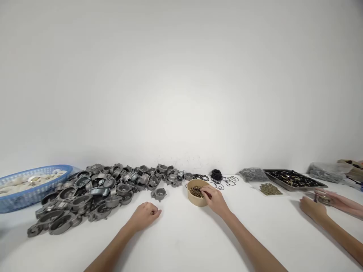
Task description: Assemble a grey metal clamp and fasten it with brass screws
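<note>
My right hand (214, 199) reaches over the rim of a round tan bowl (197, 202), its fingertips pinched together at the small brass-coloured pieces (195, 191) inside. Whatever lies between those fingertips is too small to make out. On the white table my left hand (144, 216) rests with its fingers curled closed, and the inside of the grip is hidden. Just beyond it sits a single grey metal housing (159, 194), apart from a large heap of similar housings (113, 189) on the left.
A blue basket (34, 194) of whitish pieces stands far left. Behind the bowl lie black rubber rings (217, 175). Rightward are a bag of grey parts (253, 174), small brass pieces (270, 189) and a dark tray (295, 187). A co-worker's hands (313, 209) hold a metal part.
</note>
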`<action>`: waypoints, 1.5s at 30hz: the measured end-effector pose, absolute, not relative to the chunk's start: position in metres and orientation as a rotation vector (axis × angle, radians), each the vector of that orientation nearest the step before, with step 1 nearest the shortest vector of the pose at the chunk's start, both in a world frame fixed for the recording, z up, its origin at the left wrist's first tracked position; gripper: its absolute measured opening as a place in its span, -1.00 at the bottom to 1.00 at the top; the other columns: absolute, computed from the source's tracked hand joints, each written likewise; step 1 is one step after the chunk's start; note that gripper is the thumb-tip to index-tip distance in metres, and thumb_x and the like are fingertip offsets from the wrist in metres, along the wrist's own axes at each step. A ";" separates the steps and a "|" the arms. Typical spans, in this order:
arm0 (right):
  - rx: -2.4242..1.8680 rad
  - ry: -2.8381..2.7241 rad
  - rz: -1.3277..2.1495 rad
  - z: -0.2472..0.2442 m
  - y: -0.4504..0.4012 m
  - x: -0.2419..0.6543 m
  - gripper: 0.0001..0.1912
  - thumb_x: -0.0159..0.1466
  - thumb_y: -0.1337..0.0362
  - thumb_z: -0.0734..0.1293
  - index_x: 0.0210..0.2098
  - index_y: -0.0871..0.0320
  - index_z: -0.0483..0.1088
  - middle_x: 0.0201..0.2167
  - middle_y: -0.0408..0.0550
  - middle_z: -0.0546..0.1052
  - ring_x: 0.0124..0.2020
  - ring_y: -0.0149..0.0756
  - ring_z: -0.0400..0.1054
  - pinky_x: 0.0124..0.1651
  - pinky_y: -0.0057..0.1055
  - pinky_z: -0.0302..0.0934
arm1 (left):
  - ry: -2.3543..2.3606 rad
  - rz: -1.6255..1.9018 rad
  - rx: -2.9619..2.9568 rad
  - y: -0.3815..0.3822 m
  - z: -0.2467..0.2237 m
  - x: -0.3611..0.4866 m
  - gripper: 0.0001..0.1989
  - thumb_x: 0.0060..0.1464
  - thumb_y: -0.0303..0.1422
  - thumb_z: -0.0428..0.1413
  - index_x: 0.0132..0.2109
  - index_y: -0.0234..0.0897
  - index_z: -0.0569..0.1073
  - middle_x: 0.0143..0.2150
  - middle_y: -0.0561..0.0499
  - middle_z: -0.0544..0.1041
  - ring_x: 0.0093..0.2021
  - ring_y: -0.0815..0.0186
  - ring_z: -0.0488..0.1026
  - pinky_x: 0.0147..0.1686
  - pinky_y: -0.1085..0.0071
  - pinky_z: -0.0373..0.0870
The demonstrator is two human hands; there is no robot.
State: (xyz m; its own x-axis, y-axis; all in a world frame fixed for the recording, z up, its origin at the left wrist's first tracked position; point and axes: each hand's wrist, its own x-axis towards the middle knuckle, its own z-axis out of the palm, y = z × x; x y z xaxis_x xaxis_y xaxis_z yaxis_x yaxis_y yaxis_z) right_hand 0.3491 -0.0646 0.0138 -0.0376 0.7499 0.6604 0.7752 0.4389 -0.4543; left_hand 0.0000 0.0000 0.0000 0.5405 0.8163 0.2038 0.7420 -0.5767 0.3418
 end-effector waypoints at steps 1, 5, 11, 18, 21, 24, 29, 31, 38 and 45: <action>-1.311 -1.777 -0.037 0.013 -0.064 0.349 -0.75 0.31 0.27 0.21 -0.20 0.06 0.54 -0.13 0.02 0.57 -0.14 -0.16 0.47 -0.07 -0.21 0.37 | 1.314 0.512 2.563 -0.001 0.001 0.000 -0.55 0.15 -0.09 -0.12 -0.60 -0.23 0.03 -0.61 0.05 0.25 -0.42 0.25 0.28 -0.27 0.36 0.20; -1.304 -1.769 -0.056 0.012 -0.063 0.351 -0.77 0.29 0.26 0.23 -0.23 0.06 0.54 -0.14 0.02 0.55 -0.15 -0.17 0.46 -0.09 -0.23 0.37 | 1.278 0.495 2.564 -0.002 0.003 0.000 -0.55 0.16 -0.11 -0.12 -0.59 -0.23 -0.02 -0.63 0.10 0.13 -0.50 0.30 0.17 -0.25 0.36 0.20; -1.300 -1.641 -0.113 0.015 -0.061 0.365 -0.76 0.29 0.23 0.23 -0.26 0.09 0.55 -0.18 0.03 0.55 -0.32 -0.24 0.46 -0.27 -0.29 0.40 | 1.291 0.484 2.564 -0.001 0.003 0.000 -0.55 0.16 -0.09 -0.13 -0.58 -0.22 -0.01 -0.62 0.08 0.12 -0.45 0.26 0.21 -0.27 0.36 0.18; -1.408 -1.483 -0.070 0.008 -0.053 0.386 -0.76 0.19 0.27 0.26 -0.29 0.11 0.57 -0.11 0.08 0.53 -0.30 -0.20 0.48 -0.39 -0.31 0.41 | 1.299 0.488 2.555 0.001 0.000 -0.002 -0.55 0.16 -0.09 -0.13 -0.59 -0.23 0.01 -0.61 0.07 0.16 -0.43 0.24 0.25 -0.31 0.37 0.16; -1.398 -1.485 -0.042 0.003 -0.051 0.386 -0.75 0.18 0.29 0.24 -0.28 0.10 0.56 -0.15 0.06 0.54 -0.29 -0.19 0.48 -0.36 -0.29 0.42 | 1.301 0.499 2.545 0.002 0.000 -0.002 -0.55 0.16 -0.09 -0.12 -0.59 -0.23 0.03 -0.60 0.06 0.22 -0.42 0.24 0.28 -0.31 0.37 0.16; -1.381 -1.479 -0.027 0.002 -0.051 0.384 -0.76 0.18 0.28 0.25 -0.28 0.10 0.55 -0.18 0.05 0.55 -0.31 -0.18 0.48 -0.35 -0.28 0.42 | 1.295 0.517 2.539 0.002 0.000 -0.002 -0.55 0.15 -0.09 -0.11 -0.60 -0.23 0.05 -0.59 0.05 0.26 -0.40 0.23 0.30 -0.31 0.37 0.16; -1.376 -1.417 -0.009 0.009 -0.054 0.387 -0.78 0.19 0.17 0.30 -0.32 0.12 0.55 -0.25 0.04 0.58 -0.34 -0.17 0.49 -0.30 -0.25 0.42 | 1.297 0.496 2.532 0.000 0.002 -0.002 -0.54 0.15 -0.09 -0.11 -0.60 -0.23 0.03 -0.62 0.07 0.19 -0.43 0.24 0.26 -0.32 0.37 0.15; -1.357 -1.339 -0.011 0.013 -0.055 0.392 -0.76 0.18 0.12 0.33 -0.31 0.12 0.56 -0.24 0.04 0.60 -0.31 -0.16 0.50 -0.21 -0.22 0.42 | 1.294 0.499 2.528 0.000 0.004 -0.002 -0.55 0.15 -0.09 -0.11 -0.59 -0.23 0.01 -0.61 0.07 0.17 -0.42 0.24 0.25 -0.32 0.37 0.15; -1.249 -1.103 0.123 0.017 -0.061 0.405 -0.63 0.15 0.02 0.38 -0.18 0.14 0.56 -0.24 0.06 0.63 -0.22 -0.06 0.54 -0.10 -0.15 0.42 | 1.282 0.498 2.518 -0.004 0.010 -0.004 -0.55 0.15 -0.06 -0.13 -0.59 -0.22 0.03 -0.61 0.07 0.15 -0.42 0.23 0.25 -0.30 0.36 0.17; -1.342 -1.354 0.113 0.010 -0.057 0.399 -0.74 0.20 0.11 0.33 -0.22 0.07 0.57 -0.21 -0.02 0.63 -0.20 -0.12 0.52 -0.08 -0.19 0.39 | 1.301 0.512 2.561 -0.001 0.010 0.000 -0.52 0.17 -0.06 -0.13 -0.61 -0.23 0.14 -0.59 0.02 0.30 -0.40 0.21 0.32 -0.31 0.35 0.21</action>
